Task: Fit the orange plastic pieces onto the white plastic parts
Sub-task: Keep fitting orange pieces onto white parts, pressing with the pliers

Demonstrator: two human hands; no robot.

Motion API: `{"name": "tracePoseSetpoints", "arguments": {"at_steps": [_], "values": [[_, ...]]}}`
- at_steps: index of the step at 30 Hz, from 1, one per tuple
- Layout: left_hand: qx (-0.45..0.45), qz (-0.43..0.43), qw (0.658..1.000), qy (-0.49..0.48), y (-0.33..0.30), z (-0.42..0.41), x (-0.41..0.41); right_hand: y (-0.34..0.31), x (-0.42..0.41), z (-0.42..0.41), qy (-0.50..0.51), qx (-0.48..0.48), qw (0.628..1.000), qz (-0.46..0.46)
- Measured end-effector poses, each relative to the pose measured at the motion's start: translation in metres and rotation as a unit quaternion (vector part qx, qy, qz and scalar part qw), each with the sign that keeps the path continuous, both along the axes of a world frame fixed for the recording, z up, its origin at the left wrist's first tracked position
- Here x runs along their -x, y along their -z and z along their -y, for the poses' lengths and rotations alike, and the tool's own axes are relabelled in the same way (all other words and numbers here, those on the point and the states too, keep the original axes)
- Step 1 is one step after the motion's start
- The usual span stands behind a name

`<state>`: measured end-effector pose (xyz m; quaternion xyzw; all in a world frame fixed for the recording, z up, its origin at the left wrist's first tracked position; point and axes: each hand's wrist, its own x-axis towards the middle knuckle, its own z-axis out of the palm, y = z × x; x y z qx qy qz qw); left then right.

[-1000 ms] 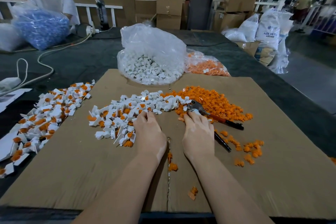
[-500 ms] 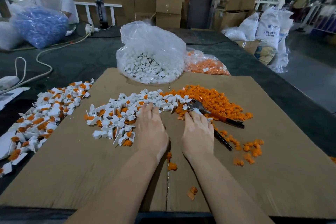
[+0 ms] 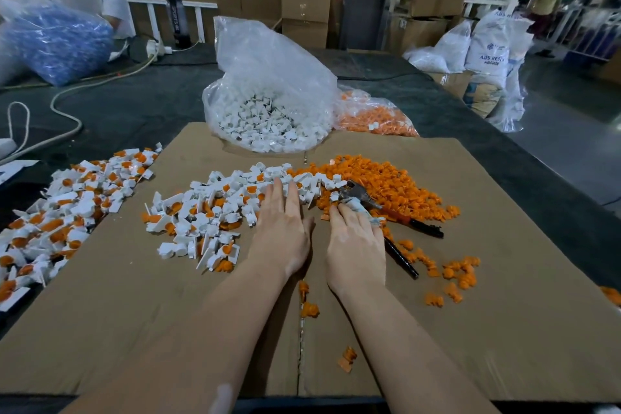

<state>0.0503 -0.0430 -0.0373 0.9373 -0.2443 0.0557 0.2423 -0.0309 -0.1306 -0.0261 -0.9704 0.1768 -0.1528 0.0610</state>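
While outstretched, left hand (image 3: 282,228) fingers (image 3: 280,193) flat atop white parts (image 3: 215,208); right hand (image 3: 356,245) grip unclear.

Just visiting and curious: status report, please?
Left hand flat on white parts. Right hand beside pliers, grip unclear. Orange pieces loose. Nothing blocking.

On the cardboard sheet (image 3: 504,279), the left hand (image 3: 284,232) lies flat with straight fingers on the white plastic parts (image 3: 215,208). The right hand (image 3: 356,245) touches pliers (image 3: 386,212) beside the orange pieces (image 3: 396,185).
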Motion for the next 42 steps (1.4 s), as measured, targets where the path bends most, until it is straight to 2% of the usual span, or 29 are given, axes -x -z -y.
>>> {"name": "tracePoseSetpoints", "arguments": {"at_steps": [10, 19, 26, 33, 38, 42], "values": [[-0.078, 0.01, 0.997, -0.013, -0.002, 0.009, -0.019, -0.002, 0.001, -0.001, -0.014, -0.007, 1.0, 0.002], [-0.15, -0.029, 0.988, -0.017, -0.004, 0.016, -0.032, -0.003, 0.002, -0.001, -0.023, -0.009, 1.0, -0.005], [-0.087, -0.008, 0.996, 0.015, -0.008, 0.014, -0.027, -0.003, 0.002, 0.0, -0.018, -0.017, 1.0, -0.004], [-0.069, 0.03, 0.997, 0.034, -0.004, 0.003, -0.009, -0.004, 0.004, -0.001, -0.014, -0.012, 1.0, 0.008], [-0.044, 0.024, 0.997, 0.053, -0.001, -0.003, 0.005, -0.002, 0.005, 0.0, -0.01, -0.006, 1.0, 0.025], [0.027, -0.007, 0.995, 0.097, -0.004, -0.008, 0.017, -0.002, 0.006, 0.0, -0.013, -0.011, 0.999, 0.038]]}}
